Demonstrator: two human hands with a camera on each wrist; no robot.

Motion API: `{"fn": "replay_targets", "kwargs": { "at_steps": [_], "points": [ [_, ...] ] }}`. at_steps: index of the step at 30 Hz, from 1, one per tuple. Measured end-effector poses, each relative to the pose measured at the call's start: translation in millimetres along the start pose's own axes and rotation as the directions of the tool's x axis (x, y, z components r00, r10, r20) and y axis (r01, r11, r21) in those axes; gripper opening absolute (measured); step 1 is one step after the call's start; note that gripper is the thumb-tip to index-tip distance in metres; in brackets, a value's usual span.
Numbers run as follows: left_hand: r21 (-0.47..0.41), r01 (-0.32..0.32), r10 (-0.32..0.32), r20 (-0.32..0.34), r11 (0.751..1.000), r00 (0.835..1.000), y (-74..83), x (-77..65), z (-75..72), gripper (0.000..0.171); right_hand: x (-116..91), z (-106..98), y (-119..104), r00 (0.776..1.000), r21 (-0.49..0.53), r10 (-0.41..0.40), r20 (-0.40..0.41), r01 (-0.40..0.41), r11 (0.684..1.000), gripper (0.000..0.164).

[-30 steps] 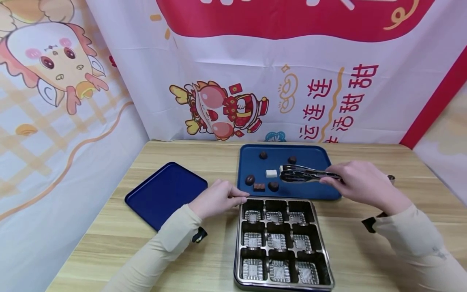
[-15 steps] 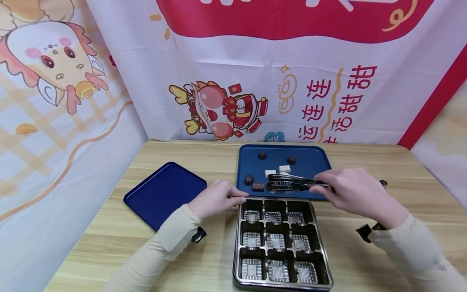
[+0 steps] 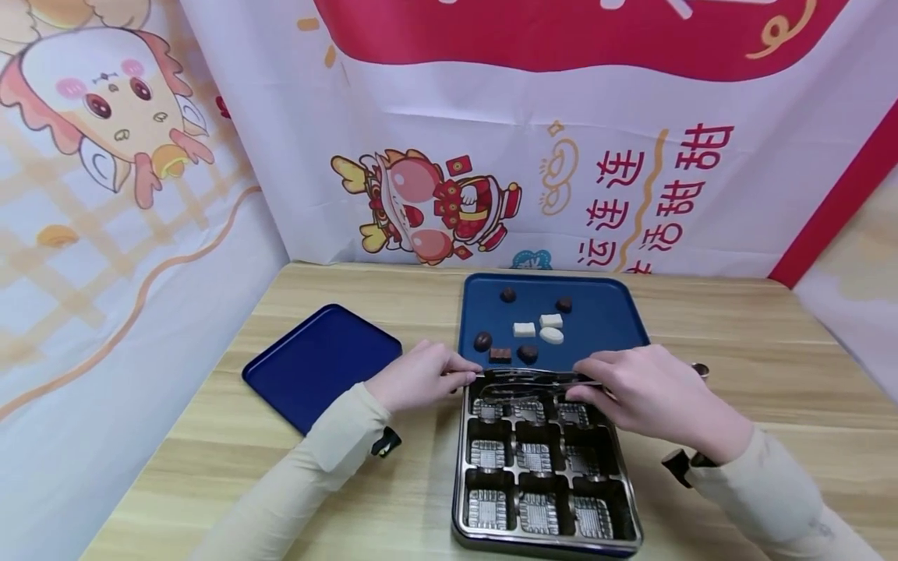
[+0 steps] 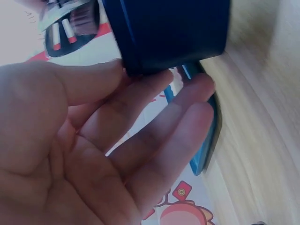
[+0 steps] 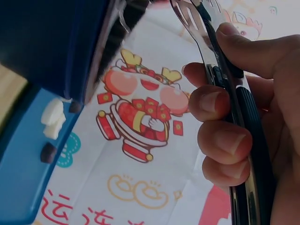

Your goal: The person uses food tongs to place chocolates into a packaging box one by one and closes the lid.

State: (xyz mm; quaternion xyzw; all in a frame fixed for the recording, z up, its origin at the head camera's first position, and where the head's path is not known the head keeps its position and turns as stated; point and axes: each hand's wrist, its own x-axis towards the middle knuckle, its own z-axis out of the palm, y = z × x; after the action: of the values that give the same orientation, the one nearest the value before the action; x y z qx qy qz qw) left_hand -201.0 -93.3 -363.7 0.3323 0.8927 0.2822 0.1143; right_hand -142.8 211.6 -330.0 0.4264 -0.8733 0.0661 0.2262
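My left hand (image 3: pixel 423 378) pinches the far left corner of a dark blue box (image 3: pixel 457 483) between thumb and fingertips. The box holds a brown plastic insert with rows of square compartments. In my right hand (image 3: pixel 641 393) is a pair of metal serving tongs (image 5: pixel 216 51) with black grips, gripped with thumb and curled fingers. The tongs lie across the far row of compartments, low over the insert. By their slotted head in the left wrist view is a brown ridged piece (image 4: pixel 84 21), and I cannot tell whether the tongs clasp it.
A blue tray (image 3: pixel 603 312) behind the box carries white chocolates (image 3: pixel 524 329), a brown rectangular chocolate (image 3: pixel 500 355) and several round dark chocolates (image 3: pixel 482 341). Left of it lies a navy tray (image 3: pixel 323 366). A printed cloth (image 3: pixel 421 93) hangs along the table's back edge.
My right hand has brought the tongs from over the blue tray toward me and left, to above the box's far row. The white oval chocolate now shows fully. My left hand stays at the corner.
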Motion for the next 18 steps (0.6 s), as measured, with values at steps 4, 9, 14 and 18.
{"fn": "replay_targets", "kwargs": {
  "at_steps": [4,9,14,18],
  "points": [
    [0.016,-0.022,0.021,0.030,1.000,0.999,1.5,1.7,-3.1,0.026,2,5,-1,1.000,0.009,-0.015,0.009,0.015,1.000,0.019],
    [0.015,-0.023,0.022,0.036,1.000,0.999,1.3,1.4,-5.0,0.026,11,8,-2,0.998,-0.006,-0.025,0.060,0.025,1.000,0.019],
    [0.012,-0.010,0.010,0.033,1.000,0.999,1.6,1.2,-4.6,0.026,21,8,-2,0.991,-0.032,-0.060,0.122,0.065,0.997,0.026],
    [0.013,-0.004,0.004,0.030,1.000,1.000,2.1,1.6,-4.1,0.025,28,5,-2,0.982,-0.065,-0.077,0.174,0.089,0.994,0.031]
  ]
}}
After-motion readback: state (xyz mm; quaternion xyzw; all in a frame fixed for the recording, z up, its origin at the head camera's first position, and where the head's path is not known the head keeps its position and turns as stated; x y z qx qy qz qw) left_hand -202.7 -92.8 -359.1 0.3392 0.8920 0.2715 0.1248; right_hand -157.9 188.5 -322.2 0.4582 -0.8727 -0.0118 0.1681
